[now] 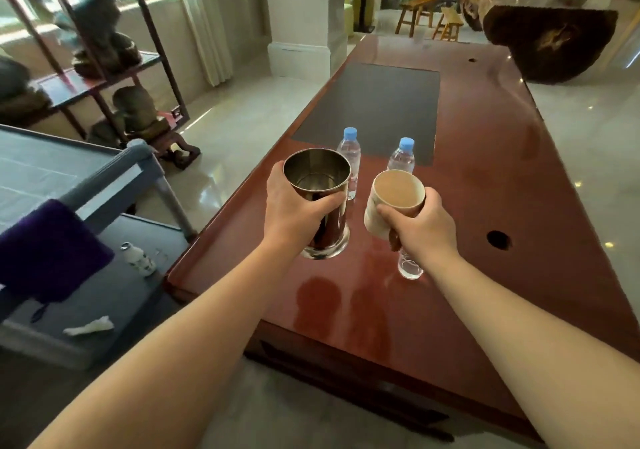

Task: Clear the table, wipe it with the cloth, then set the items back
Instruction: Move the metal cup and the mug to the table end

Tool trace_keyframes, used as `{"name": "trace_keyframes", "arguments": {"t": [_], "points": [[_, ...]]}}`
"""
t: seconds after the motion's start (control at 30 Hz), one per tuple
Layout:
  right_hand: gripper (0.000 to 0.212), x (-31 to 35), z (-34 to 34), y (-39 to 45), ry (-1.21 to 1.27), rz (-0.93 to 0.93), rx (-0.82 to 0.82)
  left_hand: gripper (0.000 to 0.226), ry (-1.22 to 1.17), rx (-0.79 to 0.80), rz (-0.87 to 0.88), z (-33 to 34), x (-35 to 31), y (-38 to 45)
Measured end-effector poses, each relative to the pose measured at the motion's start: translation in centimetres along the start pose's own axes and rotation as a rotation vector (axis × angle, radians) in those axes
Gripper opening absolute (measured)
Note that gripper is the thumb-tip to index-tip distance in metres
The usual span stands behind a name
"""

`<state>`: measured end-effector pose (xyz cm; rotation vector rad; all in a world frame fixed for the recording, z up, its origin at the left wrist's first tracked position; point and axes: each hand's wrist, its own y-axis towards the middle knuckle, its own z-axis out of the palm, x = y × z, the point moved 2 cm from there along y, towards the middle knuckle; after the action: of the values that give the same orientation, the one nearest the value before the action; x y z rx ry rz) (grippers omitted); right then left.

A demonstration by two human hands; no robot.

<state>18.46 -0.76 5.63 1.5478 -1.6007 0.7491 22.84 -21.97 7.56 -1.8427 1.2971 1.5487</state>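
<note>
Head view: left hand [294, 206] clasps rigid, slick steel canister [322, 203] mid-wall; right hand [420, 227] grips light, crushable paper cup [393, 203] by its side.

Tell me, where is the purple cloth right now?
The purple cloth is off the red table, draped over the rail of the grey cart at the left edge of the head view, above a small white bottle.

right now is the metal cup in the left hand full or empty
Empty. The metal cup, held in the left hand, is tipped toward the camera, and its bare shiny bottom shows, with no liquid inside.
</note>
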Motion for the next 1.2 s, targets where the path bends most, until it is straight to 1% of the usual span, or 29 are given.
{"name": "trace_keyframes", "arguments": {"t": [0.1,0.23,0.33,0.5,0.6,0.77,0.87,1.07,1.2], "points": [[0.066,1.0,3.0,0.2,0.023,-0.018,0.063,0.096,0.043,-0.072,-0.045,-2.7,1.8,0.2],[0.061,1.9,6.7,0.9,0.025,-0.057,0.143,0.099,0.092,-0.180,-0.095,-6.1,4.3,0.3],[0.065,2.3,9.3,1.5,0.038,-0.074,0.206,0.106,0.131,-0.249,-0.152,-8.0,6.2,0.4],[0.063,3.1,13.2,3.1,0.052,-0.114,0.271,0.098,0.149,-0.333,-0.185,-9.9,8.7,1.0],[0.060,3.4,15.5,4.3,0.045,-0.089,0.295,0.095,0.137,-0.360,-0.204,-10.5,10.0,1.6],[0.063,3.9,19.8,6.4,0.016,-0.082,0.310,0.090,0.128,-0.373,-0.220,-11.4,12.3,3.7],[0.064,4.1,22.6,8.0,-0.006,-0.073,0.304,0.095,0.136,-0.363,-0.225,-11.4,13.8,5.7],[0.059,4.6,27.0,11.4,-0.015,-0.053,0.265,0.102,0.100,-0.270,-0.203,-10.1,15.4,11.6],[0.058,5.0,29.1,14.3,-0.043,-0.026,0.239,0.108,0.082,-0.210,-0.227,-8.7,16.9,14.3]]}}
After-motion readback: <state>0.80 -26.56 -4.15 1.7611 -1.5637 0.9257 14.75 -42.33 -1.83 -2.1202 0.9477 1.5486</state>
